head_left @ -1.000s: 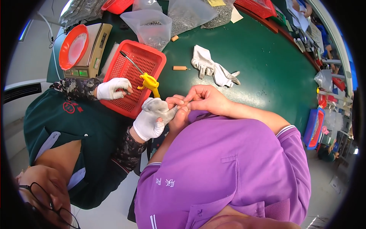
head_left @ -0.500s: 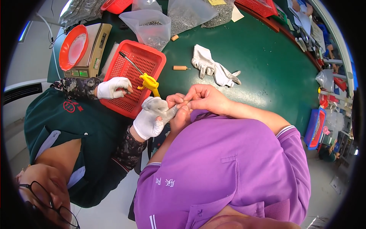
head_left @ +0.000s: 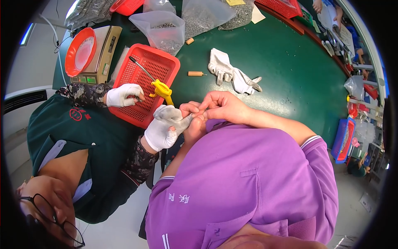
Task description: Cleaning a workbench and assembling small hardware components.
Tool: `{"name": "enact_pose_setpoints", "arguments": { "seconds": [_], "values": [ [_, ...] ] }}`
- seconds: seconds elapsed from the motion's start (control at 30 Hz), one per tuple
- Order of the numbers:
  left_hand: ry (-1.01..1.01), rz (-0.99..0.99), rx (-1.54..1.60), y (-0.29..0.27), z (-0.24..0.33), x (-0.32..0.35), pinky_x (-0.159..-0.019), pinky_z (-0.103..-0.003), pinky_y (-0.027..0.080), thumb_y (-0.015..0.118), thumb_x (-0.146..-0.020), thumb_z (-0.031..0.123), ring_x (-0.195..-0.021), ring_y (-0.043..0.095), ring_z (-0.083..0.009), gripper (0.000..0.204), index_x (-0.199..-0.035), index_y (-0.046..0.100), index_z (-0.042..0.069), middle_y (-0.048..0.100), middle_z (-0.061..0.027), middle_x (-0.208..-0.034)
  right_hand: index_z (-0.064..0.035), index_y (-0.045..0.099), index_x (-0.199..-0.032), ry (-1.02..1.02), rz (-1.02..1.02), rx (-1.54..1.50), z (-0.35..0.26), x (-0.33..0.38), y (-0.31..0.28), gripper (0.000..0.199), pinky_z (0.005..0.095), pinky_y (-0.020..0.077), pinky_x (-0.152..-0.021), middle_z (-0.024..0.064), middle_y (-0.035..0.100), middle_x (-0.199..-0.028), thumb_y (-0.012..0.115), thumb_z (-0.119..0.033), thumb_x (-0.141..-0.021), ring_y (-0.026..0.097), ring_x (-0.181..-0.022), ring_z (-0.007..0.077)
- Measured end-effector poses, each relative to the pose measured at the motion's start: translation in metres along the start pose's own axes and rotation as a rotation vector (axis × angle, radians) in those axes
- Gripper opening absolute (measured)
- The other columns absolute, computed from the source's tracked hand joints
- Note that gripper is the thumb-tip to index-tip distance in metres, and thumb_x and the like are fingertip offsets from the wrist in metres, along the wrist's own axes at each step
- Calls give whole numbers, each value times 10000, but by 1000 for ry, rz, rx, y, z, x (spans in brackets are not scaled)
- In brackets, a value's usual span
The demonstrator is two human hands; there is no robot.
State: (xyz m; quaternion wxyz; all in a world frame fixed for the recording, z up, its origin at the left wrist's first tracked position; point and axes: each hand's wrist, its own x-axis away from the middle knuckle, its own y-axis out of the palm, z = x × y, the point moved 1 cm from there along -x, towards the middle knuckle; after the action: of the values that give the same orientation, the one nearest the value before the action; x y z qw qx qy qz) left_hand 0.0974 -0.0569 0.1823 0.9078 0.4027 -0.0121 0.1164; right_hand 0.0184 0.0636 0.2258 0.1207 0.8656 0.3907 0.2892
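Close to my chest, my left hand [head_left: 195,129] is closed around the outstretched finger of a co-worker's gloved hand [head_left: 166,124]. My right hand [head_left: 224,106] meets it there in a pinch, thumb against fingers; whatever lies between these fingertips is too small to make out. The co-worker's other gloved hand [head_left: 124,95], fingertips bare, rests over the edge of a red perforated basket [head_left: 172,62]. A yellow-handled tool [head_left: 161,88] with a slim dark rod leans across that basket beside the gloved hands.
On the green table [head_left: 282,62] lie a pair of white gloves [head_left: 226,66], a wooden-handled awl [head_left: 195,74] and a small wooden piece [head_left: 190,41]. Bags of metal parts [head_left: 199,20] stand behind. A scale [head_left: 103,54] with a red dish [head_left: 78,50] sits far left.
My fingers shift very slightly at the co-worker's finger. The basket, tool, gloves and awl stay in place.
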Motion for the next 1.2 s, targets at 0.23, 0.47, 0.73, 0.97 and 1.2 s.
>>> {"name": "enact_pose_setpoints", "arguments": {
  "seconds": [0.23, 0.47, 0.73, 0.97, 1.2],
  "values": [
    [-5, 4, -34, -1, 1, 3, -608, -229, 380, 515, -764, -16, -720, 417, -96, 273, -991, 396, 75, 449, -74, -945, -8, 572, -944, 0, 3, -38, -1, 0, 2, 111, 226, 491, -751, 70, 662, -910, 610, -7, -840, 618, -825, 97],
    [40, -52, -34, -1, 1, 1, -590, -228, 377, 525, -774, -21, -709, 415, -91, 275, -1001, 400, 74, 451, -71, -951, -4, 570, -932, 40, -5, -53, 1, -2, -3, 100, 233, 492, -752, 80, 665, -931, 609, -6, -840, 618, -834, 103],
    [-7, -20, 36, 0, -2, 2, -577, -220, 372, 519, -772, -29, -700, 412, -84, 254, -974, 403, 72, 446, -63, -937, -6, 572, -943, 0, -1, -42, -1, 0, -5, 119, 234, 492, -758, 79, 663, -932, 624, -10, -836, 620, -840, 104],
    [-31, 63, -71, -6, -6, 5, -586, -213, 387, 489, -769, -58, -698, 424, -74, 222, -937, 419, 69, 453, -50, -926, -7, 576, -961, 15, 3, 7, 3, 2, -5, 129, 224, 487, -753, 69, 660, -922, 622, -20, -841, 617, -834, 100],
    [-35, 159, -46, -11, -15, 8, -571, -209, 386, 476, -760, -69, -668, 424, -71, 227, -933, 423, 67, 465, -49, -892, 0, 585, -947, 19, 5, -12, 5, 1, -6, 128, 217, 489, -730, 57, 653, -905, 637, -35, -835, 606, -817, 81]
  ]
}}
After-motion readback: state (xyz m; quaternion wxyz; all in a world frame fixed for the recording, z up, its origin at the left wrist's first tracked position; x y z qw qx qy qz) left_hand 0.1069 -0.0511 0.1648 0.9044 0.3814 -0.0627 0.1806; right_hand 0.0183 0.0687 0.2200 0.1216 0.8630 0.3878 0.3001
